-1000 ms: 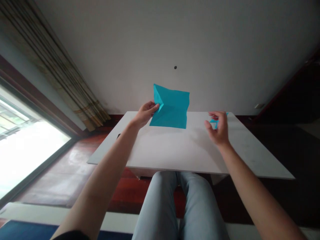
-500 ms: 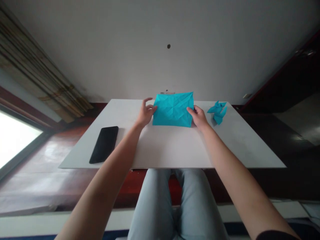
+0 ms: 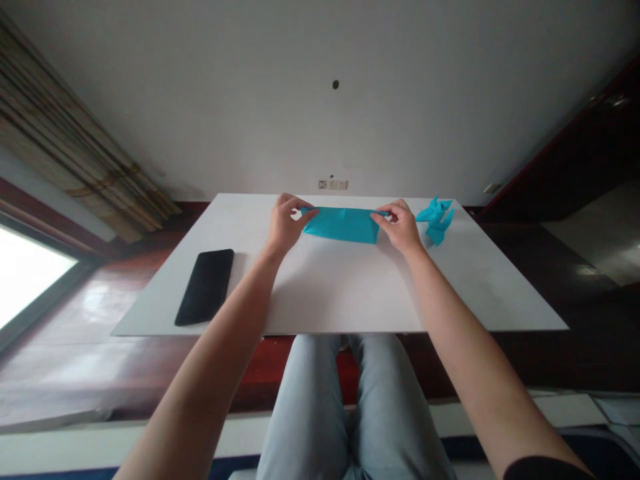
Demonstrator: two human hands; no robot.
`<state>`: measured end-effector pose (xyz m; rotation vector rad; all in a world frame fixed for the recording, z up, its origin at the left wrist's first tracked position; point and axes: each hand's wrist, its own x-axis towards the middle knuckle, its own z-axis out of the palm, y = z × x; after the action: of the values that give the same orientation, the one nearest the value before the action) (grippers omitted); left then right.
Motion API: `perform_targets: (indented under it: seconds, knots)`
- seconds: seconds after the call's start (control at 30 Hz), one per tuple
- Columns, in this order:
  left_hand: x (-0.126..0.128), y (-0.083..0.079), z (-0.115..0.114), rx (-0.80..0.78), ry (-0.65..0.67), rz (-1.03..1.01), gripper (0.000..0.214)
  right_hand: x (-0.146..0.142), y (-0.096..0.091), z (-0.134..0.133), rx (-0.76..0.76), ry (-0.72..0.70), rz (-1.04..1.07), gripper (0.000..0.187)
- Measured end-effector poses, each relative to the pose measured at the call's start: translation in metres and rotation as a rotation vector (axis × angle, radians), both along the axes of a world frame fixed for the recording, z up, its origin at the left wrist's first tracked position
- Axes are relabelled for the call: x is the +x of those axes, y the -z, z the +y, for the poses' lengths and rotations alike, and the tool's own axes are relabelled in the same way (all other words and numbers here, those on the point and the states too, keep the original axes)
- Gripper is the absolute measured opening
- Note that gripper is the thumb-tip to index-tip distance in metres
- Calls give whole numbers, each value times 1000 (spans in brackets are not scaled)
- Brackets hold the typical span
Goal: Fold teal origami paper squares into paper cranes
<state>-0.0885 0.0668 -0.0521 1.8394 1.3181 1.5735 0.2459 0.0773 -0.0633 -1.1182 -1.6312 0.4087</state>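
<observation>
A sheet of blue paper [image 3: 343,225] spans the gap between my two hands above the middle of the white table. It looks like a narrow band, with its upper edge stretched between my fingers. My left hand [image 3: 289,223] pinches the paper's upper left corner between thumb and fingers. At the upper right corner, my right hand [image 3: 401,225] grips it the same way. Just beyond my right hand lie folded blue paper figures [image 3: 437,220] with pointed tips.
A black phone or tablet [image 3: 205,287] lies on the white table [image 3: 345,300], left of my left forearm. Behind the table is a wall with sockets [image 3: 333,185]. A patterned curtain [image 3: 65,133] hangs at the left.
The paper showed a tall creased face before and now appears as a low, smoother band. Both hands have shifted to its upper corners, and my left fingers have closed in more.
</observation>
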Motion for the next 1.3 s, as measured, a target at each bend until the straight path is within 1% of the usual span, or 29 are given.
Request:
perform_targets:
  seconds: [0.07, 0.13, 0.2, 0.23, 0.27, 0.33, 0.4, 0.47, 0.5, 0.6, 0.67, 0.73, 0.83, 0.9, 0.93, 1.0, 1.07, 1.13, 1.17, 1.23, 1.3]
  knots:
    - [2, -3, -1, 66, -3, -46, 18, -2, -3, 2, 35, 6, 105, 55]
    - [5, -4, -1, 53, 54, -119, 28, -5, -5, 1, 9, -43, 251, 63]
    - [8, -3, -1, -12, 121, -214, 41, -10, -6, -2, -74, -128, 364, 66]
    - [10, -2, 0, -42, 142, -257, 47, -13, -6, -4, -128, -168, 386, 65]
    - [11, 0, 0, -63, 151, -288, 51, -15, -6, -6, -181, -194, 391, 65]
    - [10, 2, 2, -88, 141, -306, 51, -17, -5, -9, -255, -200, 387, 65]
    - [7, 4, 3, -111, 116, -263, 45, -16, -3, -8, -278, -171, 395, 67]
    - [1, 3, 2, -138, 115, -163, 36, -12, -2, -7, -301, -162, 396, 67]
    - [-2, 2, 0, -152, 132, -97, 35, -11, -1, -6, -331, -173, 388, 67]
    - [-6, -5, -7, -233, 239, 79, 44, -10, -2, -9, -457, -271, 339, 64]
    - [-4, -9, -12, -307, 318, 155, 46, -12, -3, -13, -510, -345, 333, 64]
    - [0, -12, -15, -363, 391, 199, 47, -14, -5, -17, -522, -383, 348, 64]
    - [3, -9, -15, -444, 523, 197, 53, -15, -6, -17, -509, -371, 350, 64]
    - [2, -5, -13, -498, 589, 170, 55, -13, -5, -13, -471, -316, 337, 64]
    - [1, -2, -12, -520, 601, 152, 55, -11, -4, -10, -444, -276, 334, 66]
    - [3, 3, -9, -548, 579, 87, 55, -9, -3, -6, -402, -198, 358, 72]
    - [8, 9, -8, -553, 511, -42, 56, -10, -2, -4, -410, -172, 413, 77]
    - [18, 13, -8, -539, 456, -201, 61, -15, -2, -5, -464, -205, 468, 82]
    - [24, 16, -8, -525, 451, -271, 63, -18, -1, -7, -496, -237, 483, 84]
    - [35, 20, -9, -499, 465, -391, 65, -27, 1, -10, -541, -311, 482, 87]
    - [44, 24, -10, -497, 492, -456, 65, -35, 6, -13, -536, -382, 457, 88]
